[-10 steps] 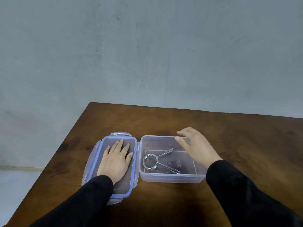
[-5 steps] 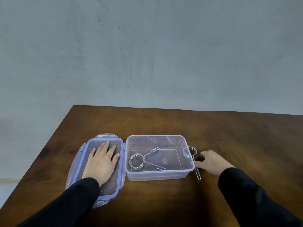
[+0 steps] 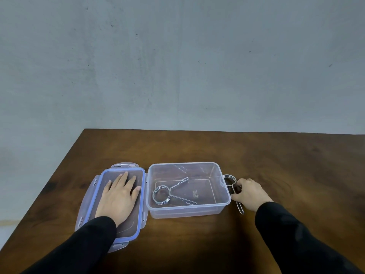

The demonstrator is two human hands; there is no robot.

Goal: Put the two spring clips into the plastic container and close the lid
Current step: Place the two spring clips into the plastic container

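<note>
change: since a second ago right hand left the container's far rim, went down to the bench on its right; between the last two frames it barely moves. Left hand unchanged.
left hand [image 3: 118, 196]: flat, palm down on lid, fingers [image 3: 126, 178] spread and straight, gripping nothing.
lid [image 3: 98, 196]: clear with blue seal, latch tabs out, lying on bench touching container's left wall, not on the box yet.
container [image 3: 187, 209]: clear plastic, open, middle of bench.
first clip [image 3: 164, 194]: inside container, coil at left, two legs running right, lying flat on the floor.
second clip [image 3: 230, 179]: outside, on bench just beside container's right wall, coil at far end, one leg poking out toward the camera.
right hand [image 3: 249, 194]: over second clip, fingers [image 3: 236, 197] curled around its legs; looks like a closing grip, can't tell if fully clamped.
bench [image 3: 276, 159]: brown wood, otherwise bare.
step: pick second clip, roughly half done by my read.
how to do it well: pinch both legs, lift clear of the rim before moving left, lay it beside first clip so coils don't stack and block the lid.
</note>
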